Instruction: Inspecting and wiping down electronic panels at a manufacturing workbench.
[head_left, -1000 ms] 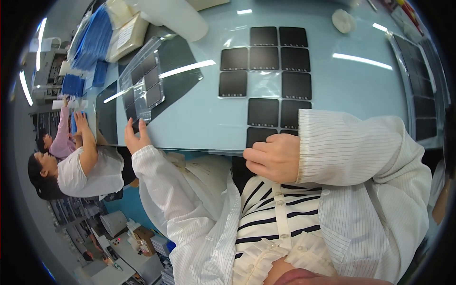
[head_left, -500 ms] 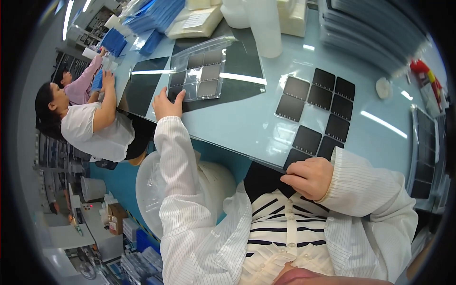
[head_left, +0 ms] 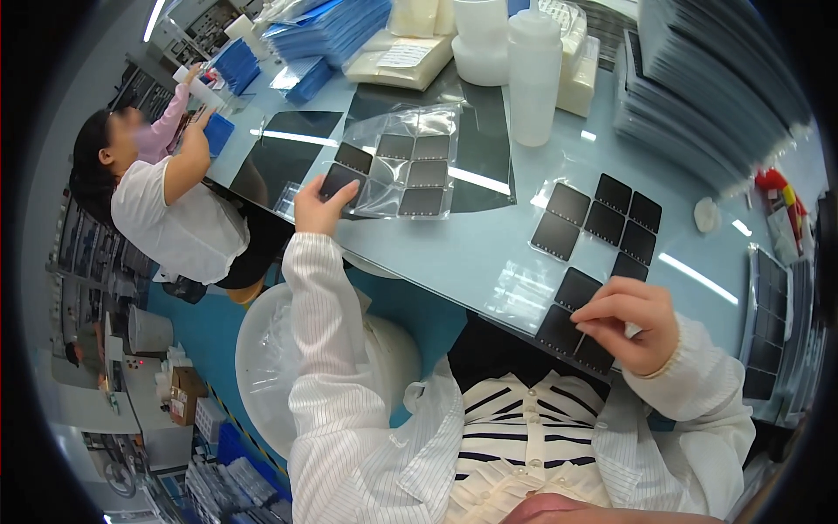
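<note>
My left hand [head_left: 325, 208] has its thumb and fingers around the near-left corner of a clear plastic pocket sheet [head_left: 381, 194], where a black square card [head_left: 337, 182] lies. More black squares fill several of its pockets, and others hold nothing. Over the table's near edge, my right hand [head_left: 635, 325] has thumb and index fingertip pinched together at the edge of a black square [head_left: 557, 327]. Whether anything sits between those fingertips is hidden. Several similar squares, such as one black square [head_left: 604, 222], lie in rows beyond this hand, each with small pale marks along one edge.
Behind stand a translucent bottle [head_left: 534, 87], a blue stack [head_left: 327, 33], a cream packet pile [head_left: 406, 61] and a tall pile of clear sheets [head_left: 698, 96]. At right lies a tray of dark squares [head_left: 768, 314]. A white bin [head_left: 262, 367] stands below the edge; a co-worker [head_left: 179, 205] is at left.
My right hand has moved from the table's edge up onto the black squares, its fingertips coming together. My left hand stays at the pocket sheet's corner. The whole view has shifted a little.
</note>
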`<state>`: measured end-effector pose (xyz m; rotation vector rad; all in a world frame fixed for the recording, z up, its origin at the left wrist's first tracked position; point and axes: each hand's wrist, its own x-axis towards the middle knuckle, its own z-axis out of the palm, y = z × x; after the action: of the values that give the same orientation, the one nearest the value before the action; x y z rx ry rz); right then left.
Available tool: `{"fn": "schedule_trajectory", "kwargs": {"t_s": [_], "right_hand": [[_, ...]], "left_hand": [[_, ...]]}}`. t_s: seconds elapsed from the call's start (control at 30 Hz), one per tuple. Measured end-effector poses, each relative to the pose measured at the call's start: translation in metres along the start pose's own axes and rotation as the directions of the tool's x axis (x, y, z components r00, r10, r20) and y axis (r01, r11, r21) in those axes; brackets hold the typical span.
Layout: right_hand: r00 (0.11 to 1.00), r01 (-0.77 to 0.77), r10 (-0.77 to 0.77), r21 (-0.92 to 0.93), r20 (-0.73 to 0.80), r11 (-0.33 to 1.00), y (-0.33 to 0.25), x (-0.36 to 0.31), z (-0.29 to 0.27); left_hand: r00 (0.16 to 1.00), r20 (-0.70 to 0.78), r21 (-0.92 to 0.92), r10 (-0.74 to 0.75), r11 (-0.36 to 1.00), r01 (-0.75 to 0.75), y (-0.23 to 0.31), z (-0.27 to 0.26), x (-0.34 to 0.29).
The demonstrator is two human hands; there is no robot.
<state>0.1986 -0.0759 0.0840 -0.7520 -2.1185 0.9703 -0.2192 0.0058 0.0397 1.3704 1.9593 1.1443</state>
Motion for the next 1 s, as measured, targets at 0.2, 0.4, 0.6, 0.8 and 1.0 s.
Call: {"fn": "schedule_trajectory", "kwargs": {"t_s": [0.2,0.4,0.6,0.8,1.0], "right_hand": [[0.998,0.046,-0.040,-0.184,0.039,0.982,-0.013,0.029,-0.024],[0.974,0.215,-0.224,-0.179,-0.033,0.960,-0.016,0.082,0.006],[0.992,0.097,-0.102,-0.062,-0.078,0.993,0.002,0.104,0.059],[0.983,0.136,-0.126,0.068,-0.131,0.988,0.006,0.111,0.063],[0.938,0.335,-0.326,0.071,-0.115,0.940,0.000,0.111,0.050]], "left_hand": [[0.948,-0.108,-0.487,0.300,0.815,-0.313,0.048,0.000,-0.066],[0.861,-0.255,-0.577,0.439,0.646,-0.500,0.076,-0.015,-0.109],[0.897,-0.053,-0.876,0.438,0.411,-0.252,0.078,0.007,-0.132],[0.731,0.267,-0.963,0.629,0.193,0.185,0.080,0.020,-0.136],[0.717,0.333,-0.942,0.612,0.249,0.225,0.077,0.017,-0.137]]}}
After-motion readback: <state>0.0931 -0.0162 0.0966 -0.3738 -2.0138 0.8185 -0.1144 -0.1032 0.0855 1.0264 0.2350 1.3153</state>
